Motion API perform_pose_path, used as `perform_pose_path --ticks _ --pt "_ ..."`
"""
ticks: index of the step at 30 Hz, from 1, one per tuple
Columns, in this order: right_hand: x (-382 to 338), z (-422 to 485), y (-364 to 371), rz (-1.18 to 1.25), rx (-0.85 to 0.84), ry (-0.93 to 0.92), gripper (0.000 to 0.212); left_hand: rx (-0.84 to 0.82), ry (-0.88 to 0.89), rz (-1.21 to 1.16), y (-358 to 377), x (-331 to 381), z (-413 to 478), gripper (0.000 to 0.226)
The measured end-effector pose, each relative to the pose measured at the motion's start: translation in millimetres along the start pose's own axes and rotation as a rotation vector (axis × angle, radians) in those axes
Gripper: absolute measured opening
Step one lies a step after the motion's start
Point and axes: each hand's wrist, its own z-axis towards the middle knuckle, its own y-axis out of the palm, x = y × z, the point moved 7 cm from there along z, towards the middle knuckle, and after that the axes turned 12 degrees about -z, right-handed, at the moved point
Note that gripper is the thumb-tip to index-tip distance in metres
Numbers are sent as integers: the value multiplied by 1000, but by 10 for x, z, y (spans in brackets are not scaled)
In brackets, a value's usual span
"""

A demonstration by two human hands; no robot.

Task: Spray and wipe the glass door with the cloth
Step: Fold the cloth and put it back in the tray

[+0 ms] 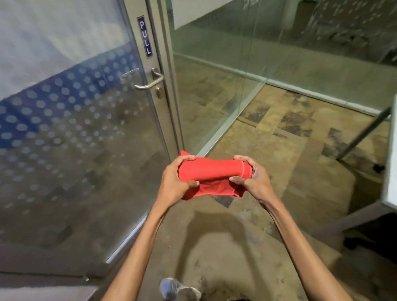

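Observation:
A red cloth (211,174), folded into a thick bundle, is stretched between both hands at chest height. My left hand (175,180) grips its left end, thumb underneath and fingers curled over the top. My right hand (253,177) grips the right end the same way. The glass door (66,114) stands to the left, frosted with a blue dotted band, carrying a metal lever handle (150,82) and a blue PULL sign (144,37). No spray bottle is in view.
A fixed glass partition (229,68) runs right of the door frame and turns a corner. A white table edge (396,152) with a slanted metal leg stands at the far right. My shoe (177,289) is on the mottled tan floor below.

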Motion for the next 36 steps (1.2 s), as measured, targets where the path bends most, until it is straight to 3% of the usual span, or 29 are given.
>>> perform_pose_path --ticks 6,14,17,25,36 --pt "401 -373 -819 -161 173 28 48 79 82 76 842 208 14 53" --pt "819 -839 -1833 -337 407 96 27 -42 205 107 1884 524 76 29" --pt "1022 -1011 -2161 -294 474 144 26 -157 248 99 2309 630 177 24" --pt "1568 -1318 -2943 10 695 300 23 -374 120 -91 3530 729 435 21" --pt "2114 -1528 -3833 42 975 539 30 -543 50 -163 5043 823 788 34"
